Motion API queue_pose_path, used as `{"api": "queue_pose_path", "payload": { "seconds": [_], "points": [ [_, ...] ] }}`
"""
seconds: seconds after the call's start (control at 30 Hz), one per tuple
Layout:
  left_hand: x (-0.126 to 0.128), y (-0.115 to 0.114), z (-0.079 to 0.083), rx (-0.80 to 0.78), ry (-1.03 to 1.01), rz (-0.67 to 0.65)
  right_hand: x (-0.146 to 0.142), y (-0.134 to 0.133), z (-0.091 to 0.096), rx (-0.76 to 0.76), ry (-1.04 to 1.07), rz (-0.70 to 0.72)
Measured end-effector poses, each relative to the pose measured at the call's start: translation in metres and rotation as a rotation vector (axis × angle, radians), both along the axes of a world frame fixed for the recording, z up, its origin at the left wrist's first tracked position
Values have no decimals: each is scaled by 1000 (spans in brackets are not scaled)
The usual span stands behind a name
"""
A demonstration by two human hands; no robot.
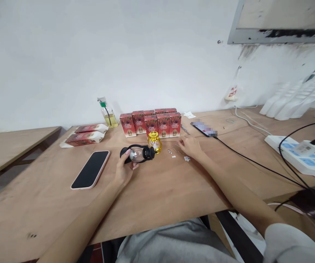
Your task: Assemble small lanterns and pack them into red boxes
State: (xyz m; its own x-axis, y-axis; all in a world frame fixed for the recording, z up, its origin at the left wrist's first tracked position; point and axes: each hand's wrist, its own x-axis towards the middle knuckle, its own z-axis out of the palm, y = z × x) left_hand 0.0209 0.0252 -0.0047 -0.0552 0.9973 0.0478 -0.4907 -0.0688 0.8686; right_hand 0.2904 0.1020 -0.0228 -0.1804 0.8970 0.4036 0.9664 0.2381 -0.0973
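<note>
My left hand [124, 171] is wrapped round the base of a small black lantern [137, 154], which lies on its side in my grip, its clear bulb toward me. A gold lantern [154, 143] stands upright on the table just behind its top end. Over to the right, my right hand [190, 147] rests low at the tabletop with its fingertips drawn together; what they hold, if anything, is too small to make out. Thin wire-like pieces [176, 149] lie by those fingertips. Several small round discs [170, 151] and a small whitish scrap [187, 159] are close by.
Red printed boxes [163, 125] stand in rows behind the lanterns. Opened red boxes [84, 138], a pump bottle [109, 117] and a phone [91, 170] are on the left. To the right are a cabled phone [204, 128], a power strip [297, 153] and white moulded pieces [289, 100].
</note>
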Motion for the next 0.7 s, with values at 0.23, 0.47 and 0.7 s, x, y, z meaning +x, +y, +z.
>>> {"api": "queue_pose_path", "payload": {
  "seconds": [0.23,0.47,0.7],
  "points": [
    [-4,6,-2,39,91,174,-5,-1,-8,182,153,93],
    [-5,-1,-7,458,929,582,-36,-30,-6,562,363,436],
    [-5,-8,-15,876,1378,371,-68,-67,-2,527,434,711]
  ]
}}
